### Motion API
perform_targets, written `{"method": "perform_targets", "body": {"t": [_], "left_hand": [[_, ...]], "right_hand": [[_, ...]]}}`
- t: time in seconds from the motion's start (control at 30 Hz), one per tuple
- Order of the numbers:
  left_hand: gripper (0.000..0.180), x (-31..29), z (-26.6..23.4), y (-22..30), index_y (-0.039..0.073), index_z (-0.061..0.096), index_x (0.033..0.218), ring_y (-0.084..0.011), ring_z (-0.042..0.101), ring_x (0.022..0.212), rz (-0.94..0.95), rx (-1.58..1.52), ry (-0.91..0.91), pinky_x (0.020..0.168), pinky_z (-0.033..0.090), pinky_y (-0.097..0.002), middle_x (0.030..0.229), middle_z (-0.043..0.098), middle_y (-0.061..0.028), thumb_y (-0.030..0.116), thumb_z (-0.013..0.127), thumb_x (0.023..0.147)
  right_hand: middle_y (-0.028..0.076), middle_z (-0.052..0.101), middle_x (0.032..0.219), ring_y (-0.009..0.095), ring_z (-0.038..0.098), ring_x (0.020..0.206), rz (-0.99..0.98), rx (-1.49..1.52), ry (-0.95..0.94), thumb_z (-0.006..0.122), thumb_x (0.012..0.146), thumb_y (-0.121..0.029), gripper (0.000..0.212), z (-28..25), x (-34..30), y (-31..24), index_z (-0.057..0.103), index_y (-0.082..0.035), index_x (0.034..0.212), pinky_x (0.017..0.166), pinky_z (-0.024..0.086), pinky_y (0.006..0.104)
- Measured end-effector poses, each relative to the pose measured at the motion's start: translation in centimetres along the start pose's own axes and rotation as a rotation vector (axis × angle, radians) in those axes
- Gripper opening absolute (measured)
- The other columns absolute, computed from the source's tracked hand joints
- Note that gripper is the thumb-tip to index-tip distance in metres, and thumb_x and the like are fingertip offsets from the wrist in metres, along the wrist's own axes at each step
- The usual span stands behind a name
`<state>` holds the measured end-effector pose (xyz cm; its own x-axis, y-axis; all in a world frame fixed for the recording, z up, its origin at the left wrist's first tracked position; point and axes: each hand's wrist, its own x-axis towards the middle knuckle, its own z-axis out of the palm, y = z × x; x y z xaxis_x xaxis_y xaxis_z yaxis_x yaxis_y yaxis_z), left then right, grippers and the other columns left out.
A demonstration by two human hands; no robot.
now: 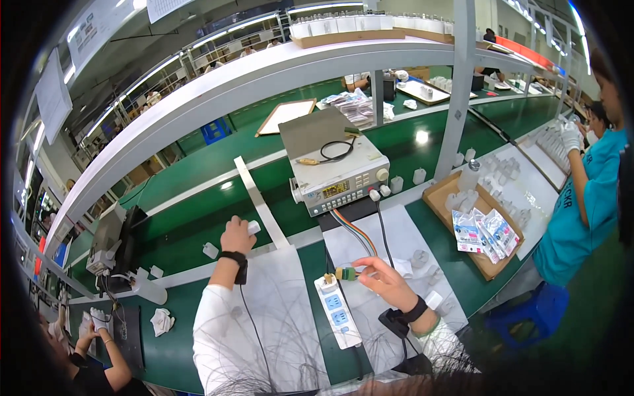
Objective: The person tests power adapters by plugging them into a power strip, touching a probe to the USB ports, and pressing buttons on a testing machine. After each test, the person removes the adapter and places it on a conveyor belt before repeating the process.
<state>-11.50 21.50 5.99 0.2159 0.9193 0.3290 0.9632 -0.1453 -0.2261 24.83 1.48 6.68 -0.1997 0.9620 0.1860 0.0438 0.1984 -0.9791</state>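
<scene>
My left hand (238,237) reaches over the white sheet (271,297), its fingers closed on a small white charger-like block (253,228). On the right, my right hand (385,280) pinches a green connector (345,273) between thumb and fingers. That connector is at the top end of a white power strip (338,313) with blue sockets, beside a small brass-coloured part (328,279). Whether the connector touches the strip I cannot tell. Behind my hands stands a grey bench instrument (343,175) with a lit display; a rainbow ribbon cable (356,231) runs from its front toward the connector.
A cardboard tray (492,270) at the right holds printed packets (485,232) and translucent pieces. Crumpled white cloth (162,321) lies at the left. A metal post (457,99) and shelf (198,92) frame the bench. Co-workers sit at the far left and stand at the right.
</scene>
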Motion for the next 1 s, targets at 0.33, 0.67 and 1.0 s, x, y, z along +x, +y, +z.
{"method": "perform_targets", "body": {"t": [0.33, 0.67, 1.0], "left_hand": [[0.043, -17.1, -11.5, 4.2, 0.004, 0.054, 0.126, -0.0152, 0.058, 0.103, -0.018, -1.609, -0.234, 0.087, 0.048, -0.0279, 0.117, 0.061, -0.0071, 0.002, 0.064, 0.083], [0.050, -20.7, -8.7, 9.3, 0.002, 0.049, 0.129, -0.0193, 0.057, 0.111, -0.116, -1.746, -0.418, 0.095, 0.046, -0.0321, 0.118, 0.061, -0.0098, -0.003, 0.067, 0.082], [0.055, -20.7, -8.7, 11.6, 0.002, 0.046, 0.133, -0.0163, 0.058, 0.109, -0.129, -1.619, -0.365, 0.092, 0.045, -0.0289, 0.120, 0.061, -0.0103, 0.000, 0.070, 0.083]], "right_hand": [[0.003, 0.063, 0.103, 0.009, 0.058, 0.095, 0.118, 0.260, -0.118, 0.056, 0.096, -0.013, 0.029, 2.2, 0.4, 6.0, 0.053, -0.001, 0.122, 0.084, 0.046, 0.0248], [0.004, 0.064, 0.099, 0.008, 0.059, 0.089, 0.110, 0.178, -0.101, 0.056, 0.096, -0.013, 0.026, 2.5, -0.1, 6.0, 0.056, -0.001, 0.118, 0.080, 0.047, 0.0232], [0.004, 0.067, 0.091, 0.009, 0.063, 0.083, 0.062, 0.211, -0.028, 0.056, 0.095, -0.014, 0.022, 2.8, 0.2, 6.0, 0.060, -0.002, 0.114, 0.076, 0.049, 0.0226]]}}
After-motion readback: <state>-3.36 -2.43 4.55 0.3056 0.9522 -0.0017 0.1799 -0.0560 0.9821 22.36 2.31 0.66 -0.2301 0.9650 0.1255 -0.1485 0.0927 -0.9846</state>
